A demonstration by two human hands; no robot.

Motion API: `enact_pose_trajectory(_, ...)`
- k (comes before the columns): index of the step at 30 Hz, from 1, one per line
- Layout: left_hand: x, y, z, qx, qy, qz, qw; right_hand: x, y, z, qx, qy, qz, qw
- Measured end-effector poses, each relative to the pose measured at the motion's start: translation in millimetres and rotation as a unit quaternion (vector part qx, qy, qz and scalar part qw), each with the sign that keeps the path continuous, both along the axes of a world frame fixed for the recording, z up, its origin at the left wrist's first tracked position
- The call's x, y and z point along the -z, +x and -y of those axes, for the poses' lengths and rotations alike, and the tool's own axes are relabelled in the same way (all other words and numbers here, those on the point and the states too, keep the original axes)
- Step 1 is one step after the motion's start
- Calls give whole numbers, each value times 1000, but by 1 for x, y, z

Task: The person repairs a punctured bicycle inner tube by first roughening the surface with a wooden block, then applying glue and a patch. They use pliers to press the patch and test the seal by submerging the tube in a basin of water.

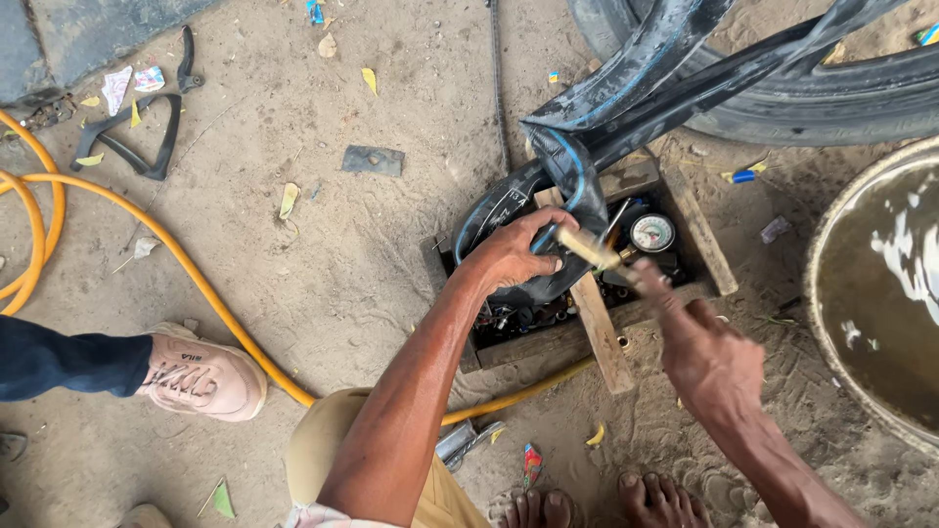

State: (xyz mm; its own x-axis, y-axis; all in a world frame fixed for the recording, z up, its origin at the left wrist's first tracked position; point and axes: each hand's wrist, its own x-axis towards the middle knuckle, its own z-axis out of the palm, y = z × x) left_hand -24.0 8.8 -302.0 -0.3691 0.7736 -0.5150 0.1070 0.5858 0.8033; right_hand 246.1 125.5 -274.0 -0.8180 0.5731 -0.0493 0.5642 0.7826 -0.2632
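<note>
Nearest the camera, two bare feet (597, 508) are planted on the sandy ground (323, 284), and a yellow hose (201, 284) is routed past the knee toward the wooden tool box (587, 337).

Right hand (709, 357): the grip is pressed together on the end of a yellowish, handle-like tool (587, 247); the tool's working end is blurred and cannot be identified. Left hand (509, 256): the fingers are wrapped around a fold of the black inner tube (577, 181), which is pinned against the contents of the box.

Hazards, as judged from this position:
- The folded rubber may be nicked or punctured if the tool slips, since it is held just beside the left fingers.
- The pressure gauge (652, 233), lying in the box just beside the tool, may be struck.
- The hose may be snagged by a foot.

Containers: the tool box holds the gauge, small dark fittings and part of the tube. Further right, a large round basin (831, 293) is filled with murky water. Beyond, a tyre (812, 98) lies on the ground. A second person's pink shoe (201, 376) is seen at left.
</note>
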Motion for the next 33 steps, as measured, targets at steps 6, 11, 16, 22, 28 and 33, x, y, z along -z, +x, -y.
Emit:
enact_pose_trajectory(6, -7, -1, 2, 13, -16, 8, 1000, -2, -1, 2, -1, -29, 23, 999)
enact_pose_trajectory(11, -15, 0, 2, -16, -9, 43, 999, -11, -5, 1, 15, -42, -40, 998)
enact_pose_trajectory(16, -9, 1, 0, 10, 7, -7, 1000, -18, -7, 2, -47, 11, 8, 999)
enact_pose_trajectory(22, 7, -2, 3, 18, 89, -22, 996, -20, -7, 9, 77, -131, -91, 984)
enact_pose_trajectory(28, 0, -1, 3, 10, 12, 0, 1000, -15, -6, 3, -31, 45, 114, 992)
enact_pose_trajectory(33, -21, -1, 10, 40, -23, -29, 999, -12, -4, -6, -21, -51, 16, 998)
